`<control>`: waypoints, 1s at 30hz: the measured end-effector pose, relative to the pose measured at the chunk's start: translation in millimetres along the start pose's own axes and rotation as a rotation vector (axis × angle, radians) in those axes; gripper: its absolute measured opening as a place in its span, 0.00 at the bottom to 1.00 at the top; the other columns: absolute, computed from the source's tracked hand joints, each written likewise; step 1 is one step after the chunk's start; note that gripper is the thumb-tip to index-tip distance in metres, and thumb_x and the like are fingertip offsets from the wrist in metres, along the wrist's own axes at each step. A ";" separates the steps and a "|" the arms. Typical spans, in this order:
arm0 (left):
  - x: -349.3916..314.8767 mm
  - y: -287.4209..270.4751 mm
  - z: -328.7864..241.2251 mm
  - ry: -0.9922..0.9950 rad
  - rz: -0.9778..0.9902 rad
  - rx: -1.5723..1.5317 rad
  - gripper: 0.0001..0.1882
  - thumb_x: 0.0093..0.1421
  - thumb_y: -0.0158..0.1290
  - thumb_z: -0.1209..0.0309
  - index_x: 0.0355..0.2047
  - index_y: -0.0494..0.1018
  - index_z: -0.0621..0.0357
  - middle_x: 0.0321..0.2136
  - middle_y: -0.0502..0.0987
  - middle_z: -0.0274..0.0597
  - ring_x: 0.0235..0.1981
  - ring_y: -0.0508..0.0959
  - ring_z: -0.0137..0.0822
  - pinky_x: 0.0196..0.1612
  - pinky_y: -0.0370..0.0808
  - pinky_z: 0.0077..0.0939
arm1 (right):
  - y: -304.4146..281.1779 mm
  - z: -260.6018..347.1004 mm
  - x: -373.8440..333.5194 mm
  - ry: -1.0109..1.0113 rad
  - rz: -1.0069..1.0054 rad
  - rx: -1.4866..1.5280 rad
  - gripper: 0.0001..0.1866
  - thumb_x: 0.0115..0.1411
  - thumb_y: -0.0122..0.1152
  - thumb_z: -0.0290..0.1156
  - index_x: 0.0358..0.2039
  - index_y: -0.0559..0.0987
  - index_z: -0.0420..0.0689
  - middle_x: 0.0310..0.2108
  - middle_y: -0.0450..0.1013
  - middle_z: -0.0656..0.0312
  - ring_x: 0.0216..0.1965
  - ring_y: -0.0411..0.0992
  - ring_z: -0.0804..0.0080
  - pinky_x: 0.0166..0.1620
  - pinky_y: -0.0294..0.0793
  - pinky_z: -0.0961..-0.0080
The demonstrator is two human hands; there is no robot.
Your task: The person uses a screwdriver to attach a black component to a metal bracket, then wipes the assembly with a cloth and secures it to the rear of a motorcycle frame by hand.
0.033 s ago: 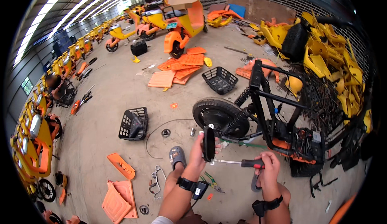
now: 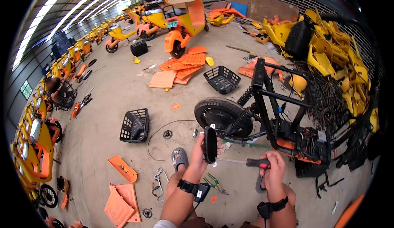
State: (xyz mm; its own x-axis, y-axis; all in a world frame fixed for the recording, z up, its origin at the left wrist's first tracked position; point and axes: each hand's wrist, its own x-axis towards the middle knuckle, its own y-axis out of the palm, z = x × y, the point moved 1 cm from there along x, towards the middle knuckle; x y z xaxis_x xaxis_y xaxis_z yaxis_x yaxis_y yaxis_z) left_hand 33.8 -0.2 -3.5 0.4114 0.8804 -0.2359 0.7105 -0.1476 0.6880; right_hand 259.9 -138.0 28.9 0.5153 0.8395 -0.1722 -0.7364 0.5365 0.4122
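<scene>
My left hand (image 2: 199, 152) is closed round a long black oval part (image 2: 210, 145) that has small pale metal tabs at its ends. It is held upright over the floor, in front of the bare scooter frame. My right hand (image 2: 275, 166) grips a screwdriver (image 2: 256, 163) by its black and red handle. The slim shaft points left toward the lower end of the black part; it is blurred, and I cannot tell whether the tip touches. Below, between my forearms, green-handled pliers (image 2: 216, 184) lie on the floor.
The stripped black scooter frame (image 2: 283, 101) with its wheel (image 2: 223, 119) stands ahead to the right. Black baskets (image 2: 135, 125), orange panels (image 2: 119, 205), a sprocket (image 2: 167, 134) and a cable lie about the floor. Yellow body parts (image 2: 328, 51) are heaped at far right; scooters line the left.
The screwdriver has shifted slightly to the right, and its shaft is now blurred. Both hands keep their holds. The whole view has moved a little.
</scene>
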 end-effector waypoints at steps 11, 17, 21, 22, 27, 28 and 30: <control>-25.6 -13.4 -26.2 0.060 -0.031 -0.041 0.24 0.69 0.42 0.56 0.57 0.64 0.62 0.43 0.77 0.50 0.33 0.82 0.46 0.33 0.82 0.35 | 15.2 -11.4 13.1 0.174 0.019 0.153 0.11 0.64 0.53 0.35 0.36 0.74 0.40 0.28 0.74 0.57 0.18 0.69 0.69 0.22 0.68 0.75; -29.2 -12.2 -22.7 0.213 -0.035 0.245 0.24 0.58 0.54 0.80 0.55 0.64 0.63 0.40 0.78 0.49 0.41 0.80 0.43 0.47 0.77 0.38 | 18.1 -16.2 10.4 0.199 -0.003 0.147 0.11 0.65 0.52 0.35 0.38 0.74 0.39 0.30 0.74 0.56 0.19 0.70 0.68 0.23 0.68 0.74; -30.4 -7.0 -22.6 0.263 -0.057 0.368 0.21 0.57 0.56 0.80 0.52 0.67 0.63 0.39 0.79 0.45 0.40 0.80 0.36 0.47 0.76 0.31 | 13.7 -19.9 10.3 0.182 0.024 0.144 0.10 0.65 0.52 0.34 0.37 0.74 0.39 0.30 0.74 0.56 0.19 0.70 0.68 0.23 0.68 0.74; -30.3 -5.5 -22.9 0.271 -0.063 0.399 0.20 0.57 0.57 0.80 0.50 0.69 0.63 0.39 0.79 0.43 0.40 0.80 0.34 0.47 0.76 0.29 | 12.9 -20.3 10.5 0.175 0.032 0.151 0.10 0.65 0.52 0.34 0.36 0.74 0.39 0.31 0.74 0.55 0.19 0.70 0.68 0.23 0.68 0.74; -27.4 -11.5 -16.4 0.300 -0.171 0.614 0.15 0.56 0.61 0.76 0.44 0.73 0.63 0.34 0.80 0.38 0.36 0.78 0.27 0.43 0.75 0.23 | 17.0 -18.1 8.2 0.153 0.025 0.139 0.10 0.66 0.51 0.34 0.36 0.74 0.40 0.33 0.75 0.54 0.19 0.70 0.68 0.23 0.68 0.74; -25.8 -13.9 -14.4 0.307 -0.185 0.685 0.15 0.55 0.61 0.76 0.43 0.73 0.63 0.34 0.80 0.38 0.35 0.78 0.26 0.41 0.75 0.22 | 16.2 -17.9 8.2 0.154 0.022 0.140 0.10 0.66 0.51 0.34 0.36 0.73 0.40 0.33 0.75 0.54 0.20 0.70 0.68 0.23 0.68 0.75; -23.5 -17.0 -11.1 0.322 -0.213 0.828 0.13 0.54 0.62 0.76 0.41 0.74 0.62 0.33 0.79 0.37 0.33 0.77 0.24 0.39 0.74 0.20 | 13.9 -17.8 8.3 0.150 0.024 0.142 0.10 0.66 0.51 0.34 0.36 0.73 0.40 0.33 0.75 0.54 0.20 0.70 0.68 0.23 0.68 0.75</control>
State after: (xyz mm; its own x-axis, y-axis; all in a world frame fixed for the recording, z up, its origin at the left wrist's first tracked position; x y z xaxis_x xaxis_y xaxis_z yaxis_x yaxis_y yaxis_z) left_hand 5.6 -13.4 -2.1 0.1339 0.9909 -0.0135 0.9869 -0.1346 -0.0893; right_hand 246.0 -122.1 17.2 0.4193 0.8610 -0.2877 -0.6733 0.5076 0.5376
